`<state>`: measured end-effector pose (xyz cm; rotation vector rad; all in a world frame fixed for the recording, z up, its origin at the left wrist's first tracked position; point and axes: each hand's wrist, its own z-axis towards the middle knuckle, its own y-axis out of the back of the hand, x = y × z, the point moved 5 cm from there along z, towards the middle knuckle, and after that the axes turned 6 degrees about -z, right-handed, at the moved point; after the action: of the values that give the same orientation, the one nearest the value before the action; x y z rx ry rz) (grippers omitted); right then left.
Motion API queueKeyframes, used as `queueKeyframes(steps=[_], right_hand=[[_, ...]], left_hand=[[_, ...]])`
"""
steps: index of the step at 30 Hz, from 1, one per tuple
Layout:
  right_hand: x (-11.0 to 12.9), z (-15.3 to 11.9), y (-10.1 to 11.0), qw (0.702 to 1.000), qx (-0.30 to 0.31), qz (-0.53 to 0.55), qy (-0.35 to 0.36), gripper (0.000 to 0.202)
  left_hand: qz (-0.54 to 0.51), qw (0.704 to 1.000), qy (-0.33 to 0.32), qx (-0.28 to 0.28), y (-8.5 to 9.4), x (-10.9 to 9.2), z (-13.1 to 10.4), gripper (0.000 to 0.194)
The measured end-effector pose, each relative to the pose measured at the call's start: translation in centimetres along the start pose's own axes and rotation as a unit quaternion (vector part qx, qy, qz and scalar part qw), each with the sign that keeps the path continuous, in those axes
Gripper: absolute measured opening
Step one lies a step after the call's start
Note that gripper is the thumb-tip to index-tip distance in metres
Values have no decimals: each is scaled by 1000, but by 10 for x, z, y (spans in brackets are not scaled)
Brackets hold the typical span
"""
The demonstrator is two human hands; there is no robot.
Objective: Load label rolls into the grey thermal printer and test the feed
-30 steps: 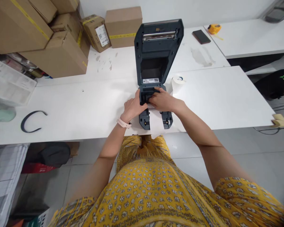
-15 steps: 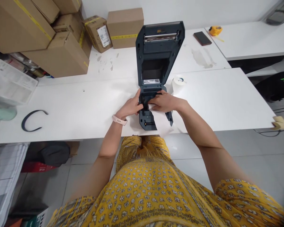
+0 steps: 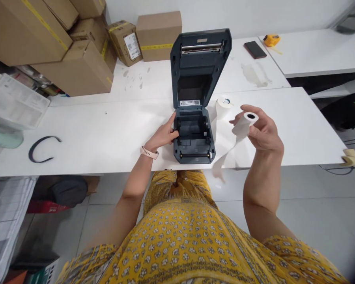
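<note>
Label printer [image 3: 193,138], lid raised, at center of frame. The left hand [image 3: 163,135] lies along its left side, index finger extended, thumb at the rim. Right of it, the right hand [image 3: 265,128] pinches a small paper roll [image 3: 246,122] between thumb and fingers, a loose strip trailing toward the table edge. A larger roll [image 3: 223,107] stands just beside the printer.

Printer [image 3: 195,149]: on table [image 3: 130,130], near front edge
Loose roll [image 3: 224,109]: on table, just right of printer
Held roll [image 3: 243,125]: in right hand [image 3: 264,132]
Boxes [image 3: 159,33]: behind, left
Phone [image 3: 255,50]: behind, right
Headband [image 3: 37,145]: table's left end
</note>
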<state>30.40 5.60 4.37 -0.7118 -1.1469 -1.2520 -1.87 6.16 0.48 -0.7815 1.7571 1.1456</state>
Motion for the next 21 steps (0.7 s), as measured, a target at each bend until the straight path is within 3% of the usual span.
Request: queueKeyframes(steps=[4,8,14,18,21], right_hand=[[-49,-34,28,985,-116,-65,-114,46],[-90,-40,30,960,-193,-144,-142,41],[-118,-23,9,957,-175,-155,-173,51],[-118,-4,24,957,-202,-134,-156,69],[-116,22,38,957,-169,-171,-165,90]], left_hand=[[-22,1000,2,-5,-1,3,1,99],[-54,999,0,-11,-2,3,1,100],[-83,996,6,-22,-2,5,1,101],[-88,996,-1,-20,-2,6,2,101],[-81,997,2,-16,-2,5,2,101]])
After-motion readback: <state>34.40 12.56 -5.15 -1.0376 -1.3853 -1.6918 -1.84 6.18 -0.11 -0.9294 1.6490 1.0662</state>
